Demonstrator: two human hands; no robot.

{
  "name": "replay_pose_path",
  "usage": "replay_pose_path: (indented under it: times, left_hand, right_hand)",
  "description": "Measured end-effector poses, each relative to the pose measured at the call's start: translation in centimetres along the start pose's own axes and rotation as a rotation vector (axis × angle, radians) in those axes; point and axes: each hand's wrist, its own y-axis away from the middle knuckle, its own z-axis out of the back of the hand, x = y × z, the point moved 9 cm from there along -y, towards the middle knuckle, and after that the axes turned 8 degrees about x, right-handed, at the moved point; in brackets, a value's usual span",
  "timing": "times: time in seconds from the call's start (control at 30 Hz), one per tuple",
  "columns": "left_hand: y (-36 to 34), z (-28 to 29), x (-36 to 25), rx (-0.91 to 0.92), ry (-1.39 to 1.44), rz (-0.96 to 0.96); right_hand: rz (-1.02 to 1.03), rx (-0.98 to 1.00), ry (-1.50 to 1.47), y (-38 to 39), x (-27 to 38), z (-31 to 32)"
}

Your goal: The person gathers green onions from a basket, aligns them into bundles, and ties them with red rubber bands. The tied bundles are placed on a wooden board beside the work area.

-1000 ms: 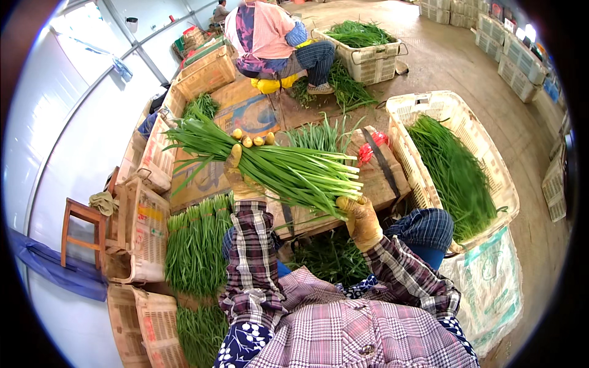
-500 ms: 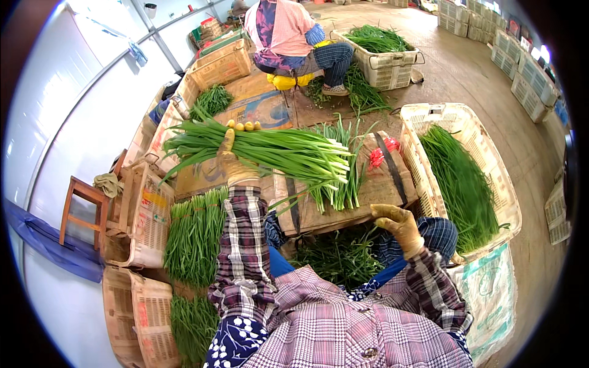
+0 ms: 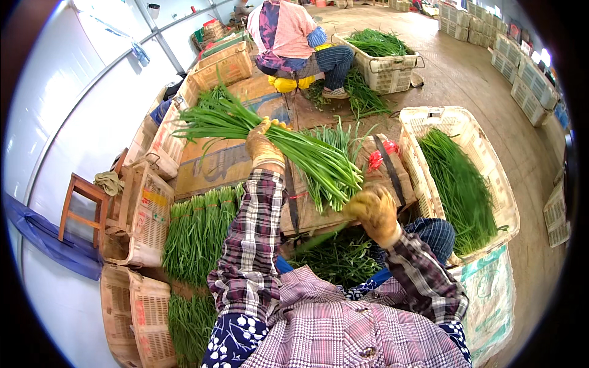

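My gloved left hand (image 3: 265,144) is closed round a loose bunch of garlic chives (image 3: 319,161), held slanting above a low cloth-covered stand. The leafy tips point to the far left and the pale stem ends to the near right. Beside those stem ends, my gloved right hand (image 3: 375,214) has its fingers curled in and slightly blurred; what they hold, if anything, is hidden. A blurred green streak hangs left of it, over a heap of dark green leaves (image 3: 334,260) between my knees. More chives (image 3: 328,138) lie on the stand (image 3: 383,178), under the held bunch.
Right of the stand is a cream plastic crate (image 3: 506,184) of chives. Tied chive bundles (image 3: 202,230) lie left of my left forearm, near tipped crates (image 3: 152,214) and a wooden stool (image 3: 86,190). Ahead sits another person (image 3: 291,37) by a filled crate (image 3: 389,73).
The bunch in my left hand has swung, its stem ends dropping nearer to me. My right hand has moved left to the stem ends, its fingers now curled. A blurred green streak has appeared.
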Motion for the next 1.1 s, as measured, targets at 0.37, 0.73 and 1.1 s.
replay_pose_path:
  times: [0.37,0.73,1.1]
  left_hand:
    - [-0.4,1.8,1.2,-0.047,-0.045,0.065]
    - [-1.3,3.4,1.4,0.126,0.038,0.019]
    - [1.6,2.4,3.4,0.540,0.037,0.221]
  right_hand:
    - [0.010,0.016,0.204,-1.0,3.3,2.5]
    - [0.188,0.067,-0.105,2.2,3.7,1.7]
    - [-0.326,0.303,-0.337,3.8,-2.9,0.8]
